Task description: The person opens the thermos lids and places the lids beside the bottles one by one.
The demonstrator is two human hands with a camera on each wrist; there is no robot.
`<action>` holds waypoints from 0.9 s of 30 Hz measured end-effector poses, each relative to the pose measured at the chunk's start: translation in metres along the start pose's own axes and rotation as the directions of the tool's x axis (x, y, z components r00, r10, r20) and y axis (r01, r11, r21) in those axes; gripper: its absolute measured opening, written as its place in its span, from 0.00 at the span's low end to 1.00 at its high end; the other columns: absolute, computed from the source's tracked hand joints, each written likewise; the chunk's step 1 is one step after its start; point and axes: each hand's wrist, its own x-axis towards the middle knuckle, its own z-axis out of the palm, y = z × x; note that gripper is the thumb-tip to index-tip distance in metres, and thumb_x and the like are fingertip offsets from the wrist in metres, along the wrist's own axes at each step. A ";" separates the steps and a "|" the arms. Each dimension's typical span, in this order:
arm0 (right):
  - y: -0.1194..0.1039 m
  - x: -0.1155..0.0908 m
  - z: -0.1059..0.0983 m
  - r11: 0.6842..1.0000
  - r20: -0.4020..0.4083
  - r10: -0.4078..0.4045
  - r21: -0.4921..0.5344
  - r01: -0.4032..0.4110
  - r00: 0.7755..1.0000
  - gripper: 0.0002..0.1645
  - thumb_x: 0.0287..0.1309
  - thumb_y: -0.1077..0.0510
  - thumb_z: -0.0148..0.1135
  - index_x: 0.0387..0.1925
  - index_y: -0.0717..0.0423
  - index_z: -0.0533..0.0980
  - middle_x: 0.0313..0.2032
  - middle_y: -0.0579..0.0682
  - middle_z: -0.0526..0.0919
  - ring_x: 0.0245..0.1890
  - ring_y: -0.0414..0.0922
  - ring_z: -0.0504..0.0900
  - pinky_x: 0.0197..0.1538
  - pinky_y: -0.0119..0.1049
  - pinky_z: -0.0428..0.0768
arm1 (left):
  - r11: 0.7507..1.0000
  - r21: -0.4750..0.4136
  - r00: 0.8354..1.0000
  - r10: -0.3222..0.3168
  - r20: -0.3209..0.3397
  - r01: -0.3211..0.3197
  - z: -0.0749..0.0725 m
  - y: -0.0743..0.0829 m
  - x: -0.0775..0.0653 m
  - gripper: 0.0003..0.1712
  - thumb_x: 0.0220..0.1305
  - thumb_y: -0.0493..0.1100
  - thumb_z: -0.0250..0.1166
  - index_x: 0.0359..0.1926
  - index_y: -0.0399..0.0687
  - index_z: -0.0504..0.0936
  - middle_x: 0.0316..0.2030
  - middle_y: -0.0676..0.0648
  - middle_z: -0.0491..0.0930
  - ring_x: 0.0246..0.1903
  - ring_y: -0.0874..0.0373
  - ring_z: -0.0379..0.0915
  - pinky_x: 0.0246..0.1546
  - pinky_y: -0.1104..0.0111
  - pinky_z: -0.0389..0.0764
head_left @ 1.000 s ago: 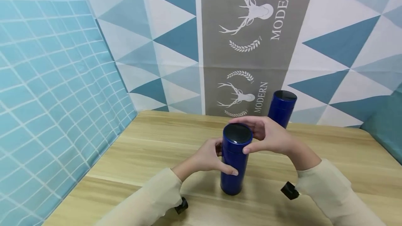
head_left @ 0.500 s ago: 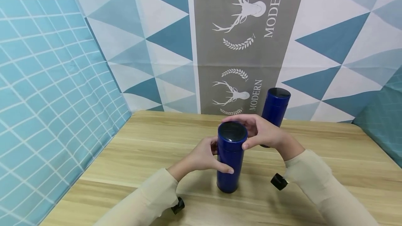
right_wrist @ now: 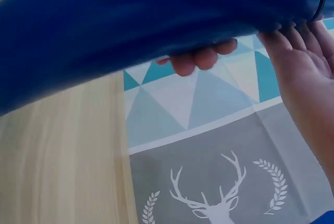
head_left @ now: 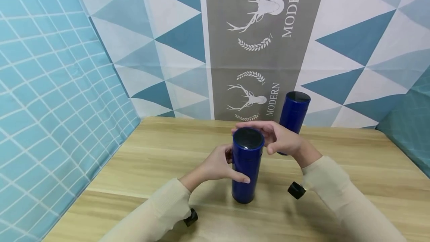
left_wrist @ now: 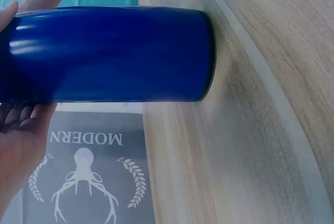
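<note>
A dark blue thermos bottle (head_left: 246, 161) with a glossy black lid top stands upright on the wooden table, around the middle of the head view. My left hand (head_left: 218, 165) grips its body, thumb across the front and fingers behind. At the lid is my right hand (head_left: 280, 139): its fingers reach around the back, while the thumb stands apart from the bottle. The left wrist view shows the bottle's lower body (left_wrist: 120, 54) and base on the tabletop. In the right wrist view, left fingertips (right_wrist: 203, 61) show past the bottle's edge; the right fingertips are partly hidden behind it.
A second blue thermos bottle (head_left: 293, 113) stands behind my right hand, near the table's back edge. The wooden table (head_left: 161, 152) meets a patterned backdrop (head_left: 184, 55) behind. A blue grid-patterned cloth (head_left: 50, 85) bounds the left side.
My right thumb has come off the lid's side, and the right fingers have spread straighter behind it. The left hand keeps its grip. The head view has shifted slightly.
</note>
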 end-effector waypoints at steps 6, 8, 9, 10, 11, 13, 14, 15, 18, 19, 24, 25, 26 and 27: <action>-0.011 -0.011 0.017 0.996 -0.223 -0.012 -0.085 -0.007 0.975 0.50 0.55 0.46 0.67 0.71 0.61 0.55 0.70 0.50 0.66 0.70 0.43 0.65 0.70 0.34 0.68 | 1.000 -0.015 1.000 0.001 0.003 -0.001 0.000 0.002 0.001 0.36 0.40 0.32 0.78 0.55 0.39 0.76 0.50 0.38 0.82 0.42 0.64 0.81 0.48 0.71 0.82; -0.018 -0.014 0.027 0.989 -0.340 0.010 -0.134 -0.059 0.941 0.45 0.56 0.50 0.68 0.69 0.61 0.59 0.67 0.46 0.71 0.67 0.40 0.70 0.67 0.30 0.70 | 1.000 -0.018 1.000 -0.001 0.000 0.001 0.000 0.002 0.001 0.36 0.40 0.32 0.78 0.55 0.39 0.76 0.50 0.38 0.82 0.42 0.64 0.82 0.48 0.71 0.82; -0.021 -0.014 0.032 0.984 -0.395 0.027 -0.152 -0.095 0.918 0.43 0.56 0.53 0.68 0.68 0.61 0.61 0.65 0.45 0.73 0.66 0.39 0.71 0.66 0.28 0.71 | 1.000 -0.017 1.000 -0.002 -0.002 0.002 0.000 0.002 0.001 0.36 0.40 0.33 0.78 0.55 0.39 0.76 0.50 0.39 0.82 0.42 0.64 0.82 0.48 0.72 0.82; -0.024 -0.015 0.036 0.978 -0.441 0.041 -0.166 -0.127 0.896 0.41 0.56 0.55 0.68 0.67 0.63 0.62 0.63 0.44 0.74 0.65 0.38 0.73 0.65 0.27 0.72 | 1.000 -0.017 1.000 -0.002 -0.004 0.002 0.000 0.002 0.001 0.36 0.40 0.33 0.78 0.55 0.40 0.76 0.50 0.39 0.83 0.42 0.64 0.82 0.48 0.72 0.82; -0.026 -0.015 0.042 0.971 -0.483 0.059 -0.176 -0.163 0.873 0.40 0.55 0.58 0.68 0.66 0.63 0.63 0.62 0.43 0.75 0.64 0.38 0.73 0.64 0.26 0.72 | 1.000 -0.018 1.000 -0.002 -0.005 0.002 0.000 0.002 0.001 0.36 0.40 0.33 0.78 0.55 0.39 0.76 0.50 0.39 0.83 0.42 0.64 0.82 0.48 0.72 0.82; -0.031 -0.013 0.052 0.954 -0.548 0.083 -0.199 -0.226 0.832 0.40 0.54 0.61 0.69 0.65 0.65 0.63 0.61 0.43 0.76 0.63 0.37 0.74 0.64 0.24 0.72 | 1.000 -0.020 1.000 0.000 -0.008 0.000 0.000 0.002 0.001 0.36 0.40 0.33 0.78 0.54 0.39 0.76 0.49 0.39 0.83 0.41 0.65 0.81 0.48 0.72 0.82; -0.033 -0.011 0.057 0.944 -0.573 0.091 -0.210 -0.254 0.815 0.41 0.52 0.62 0.70 0.65 0.66 0.62 0.62 0.45 0.75 0.63 0.36 0.74 0.63 0.23 0.72 | 1.000 -0.021 1.000 0.002 -0.008 -0.002 0.001 0.002 0.001 0.36 0.39 0.33 0.78 0.54 0.39 0.76 0.49 0.38 0.83 0.41 0.65 0.81 0.48 0.72 0.82; -0.034 -0.010 0.062 0.934 -0.594 0.098 -0.223 -0.280 0.798 0.43 0.51 0.63 0.71 0.66 0.66 0.62 0.64 0.48 0.74 0.63 0.35 0.74 0.63 0.22 0.71 | 1.000 -0.022 1.000 0.005 -0.010 -0.005 0.001 0.002 0.001 0.35 0.39 0.33 0.78 0.54 0.39 0.77 0.49 0.38 0.83 0.41 0.65 0.81 0.48 0.72 0.82; -0.036 -0.005 0.075 0.892 -0.652 0.094 -0.280 -0.354 0.752 0.46 0.47 0.62 0.73 0.67 0.62 0.62 0.67 0.56 0.69 0.65 0.38 0.72 0.63 0.20 0.70 | 1.000 -0.024 1.000 0.018 -0.014 -0.018 0.002 0.002 0.001 0.35 0.39 0.32 0.78 0.53 0.38 0.77 0.48 0.37 0.83 0.40 0.66 0.81 0.47 0.72 0.82; -0.036 -0.003 0.079 0.878 -0.670 0.089 -0.297 -0.375 0.737 0.47 0.46 0.62 0.74 0.67 0.61 0.62 0.67 0.57 0.69 0.65 0.41 0.72 0.63 0.20 0.70 | 0.999 -0.026 1.000 0.021 -0.013 -0.022 0.002 0.002 0.001 0.35 0.39 0.32 0.78 0.53 0.38 0.77 0.49 0.37 0.83 0.40 0.66 0.81 0.47 0.72 0.82; -0.036 0.005 0.091 0.834 -0.733 0.043 -0.347 -0.428 0.679 0.44 0.45 0.61 0.75 0.65 0.56 0.66 0.64 0.56 0.72 0.64 0.53 0.73 0.62 0.23 0.73 | 0.999 -0.028 1.000 0.026 -0.005 -0.026 0.002 0.002 0.002 0.35 0.39 0.32 0.77 0.54 0.38 0.77 0.49 0.38 0.83 0.41 0.65 0.82 0.48 0.72 0.82; -0.036 0.006 0.092 0.833 -0.737 0.032 -0.353 -0.426 0.675 0.43 0.46 0.61 0.75 0.65 0.56 0.67 0.64 0.55 0.73 0.62 0.52 0.75 0.61 0.24 0.74 | 0.999 -0.028 1.000 0.023 -0.004 -0.024 0.002 0.002 0.002 0.35 0.39 0.32 0.77 0.54 0.38 0.77 0.49 0.38 0.83 0.41 0.65 0.82 0.48 0.71 0.82; -0.036 0.007 0.093 0.833 -0.740 0.025 -0.357 -0.424 0.673 0.42 0.46 0.61 0.75 0.64 0.56 0.68 0.63 0.55 0.74 0.61 0.50 0.77 0.61 0.24 0.75 | 0.999 -0.028 1.000 0.021 -0.005 -0.022 0.002 0.002 0.002 0.35 0.39 0.32 0.77 0.54 0.39 0.77 0.49 0.38 0.83 0.41 0.65 0.82 0.48 0.71 0.82; -0.036 0.007 0.093 0.832 -0.742 0.020 -0.360 -0.422 0.671 0.41 0.46 0.61 0.74 0.64 0.55 0.68 0.62 0.55 0.75 0.60 0.49 0.78 0.60 0.25 0.75 | 0.999 -0.027 1.000 0.020 -0.005 -0.020 0.002 0.002 0.002 0.35 0.39 0.32 0.77 0.54 0.39 0.77 0.49 0.38 0.83 0.41 0.65 0.82 0.48 0.72 0.82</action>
